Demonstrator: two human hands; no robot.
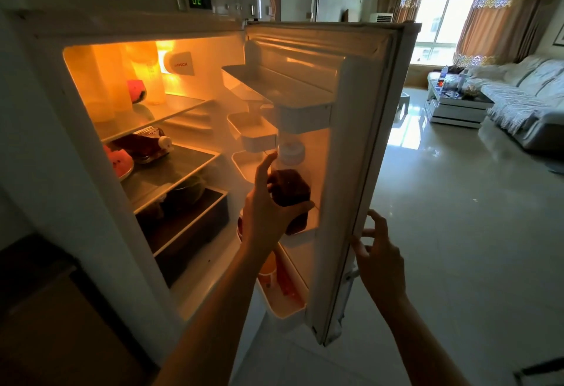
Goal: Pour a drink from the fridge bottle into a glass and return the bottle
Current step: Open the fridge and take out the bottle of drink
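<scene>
The fridge is seen lit from within, and its door is swung wide to the right. On the inner shelves a second bottle lying on its side and cut watermelon are visible. The door's outer edge is steadied by the right hand, whose fingers are curled loosely around that edge. In a middle door rack the task's bottle is found: upright, dark liquid inside, pale cap on top just under the rack above. Its body is wrapped by the left hand, thumb on one side and fingers pressed against the other, so a firm clasp is judged. Whether it is being lifted out or set back cannot be told. Either way, it is best kept vertical and the cap guided clear of the upper rack. No glass is in view.
</scene>
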